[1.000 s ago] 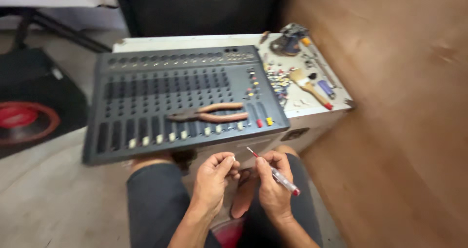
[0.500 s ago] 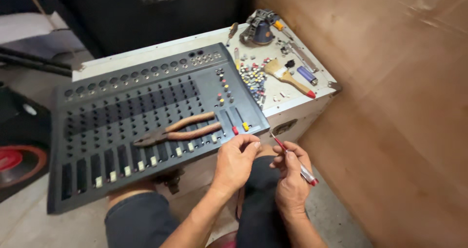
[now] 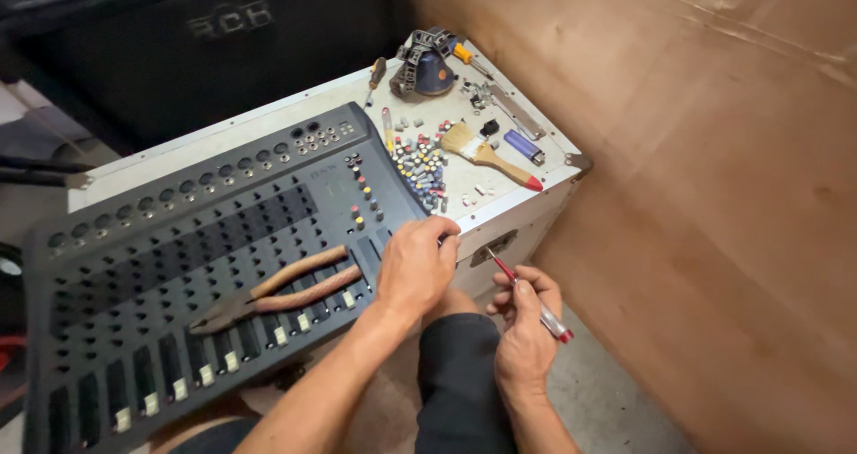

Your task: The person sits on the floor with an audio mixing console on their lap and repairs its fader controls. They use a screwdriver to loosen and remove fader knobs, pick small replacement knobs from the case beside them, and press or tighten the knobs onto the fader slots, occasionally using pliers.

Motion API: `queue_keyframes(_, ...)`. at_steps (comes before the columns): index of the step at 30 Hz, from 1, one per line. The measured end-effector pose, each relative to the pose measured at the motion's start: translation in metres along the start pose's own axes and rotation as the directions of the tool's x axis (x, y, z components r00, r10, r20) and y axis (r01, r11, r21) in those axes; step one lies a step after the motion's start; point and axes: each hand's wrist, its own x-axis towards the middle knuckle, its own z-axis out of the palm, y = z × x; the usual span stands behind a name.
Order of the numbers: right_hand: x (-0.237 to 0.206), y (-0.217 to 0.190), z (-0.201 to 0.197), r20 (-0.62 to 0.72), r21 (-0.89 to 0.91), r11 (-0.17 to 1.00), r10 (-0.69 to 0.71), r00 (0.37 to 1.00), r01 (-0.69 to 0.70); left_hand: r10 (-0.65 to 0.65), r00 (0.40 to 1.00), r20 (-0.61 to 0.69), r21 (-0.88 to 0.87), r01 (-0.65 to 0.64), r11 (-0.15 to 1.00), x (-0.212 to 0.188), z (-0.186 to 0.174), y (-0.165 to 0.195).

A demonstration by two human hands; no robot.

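Note:
A dark grey audio mixer (image 3: 178, 240) lies on a white case, overhanging toward me. Orange-handled pliers (image 3: 277, 289) rest on its fader rows. My left hand (image 3: 415, 266) sits on the mixer's near right corner with its fingers curled over the edge. My right hand (image 3: 527, 333) is lower and to the right, above my knee. It holds a small screwdriver (image 3: 558, 326) with a red and clear handle, the thin shaft pointing up toward the case.
On the white case (image 3: 544, 182) lie a heap of small coloured knobs (image 3: 424, 164), a paintbrush (image 3: 486, 153), a blue lighter (image 3: 522, 146) and a blue strapped object (image 3: 428, 66). A black speaker cabinet (image 3: 223, 43) stands behind. A brown board wall (image 3: 714, 195) closes the right side.
My left hand has left its spot beside my right hand and moved up to the mixer's corner. My right hand keeps the screwdriver. My view has moved closer.

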Motion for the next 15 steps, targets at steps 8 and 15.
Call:
queue_keyframes(8, 0.048, 0.01, -0.004, -0.13, -0.039, 0.999, -0.006, 0.991, 0.001, 0.193, 0.966, 0.174, 0.385, -0.247, 0.889, 0.062, 0.064, -0.018)
queue_keyframes(15, 0.071, 0.014, -0.022, -0.147, 0.023, 0.999, 0.043, 0.988, -0.04, 0.143, 0.942, 0.303, 0.344, -0.248, 0.906, 0.105, 0.134, -0.036)
